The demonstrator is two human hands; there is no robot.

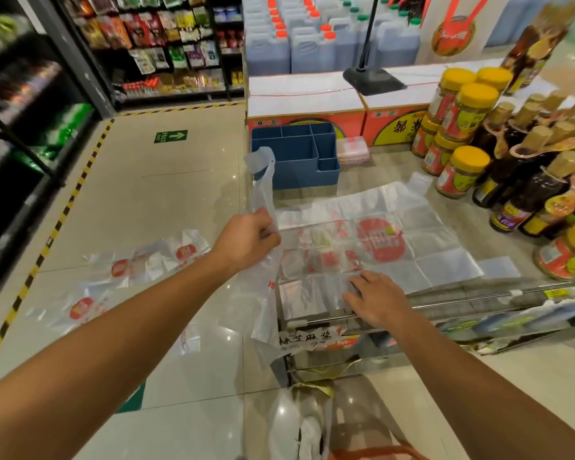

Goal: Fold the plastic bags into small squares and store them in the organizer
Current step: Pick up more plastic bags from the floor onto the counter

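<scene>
Item one: clear plastic bag (372,240) with red round print, spread flat and creased into squares on the display shelf top (498,227), its handles pointing away from the person; left hand (249,240) pinches the bag's left edge between thumb and curled fingers, lifting that side so one handle (261,167) stands up in the air; right hand (377,298) lies flat on the near edge, fingers straight and slightly spread, pressing it down; blue organizer (296,157) with several compartments stands just behind the bag (nothing visible inside it); more printed bags (140,267) lie loose on the tiled floor (166,194) to the left; yellow-lidded jars (462,171) and dark bottles (525,180) crowd the shelf's right side.
</scene>
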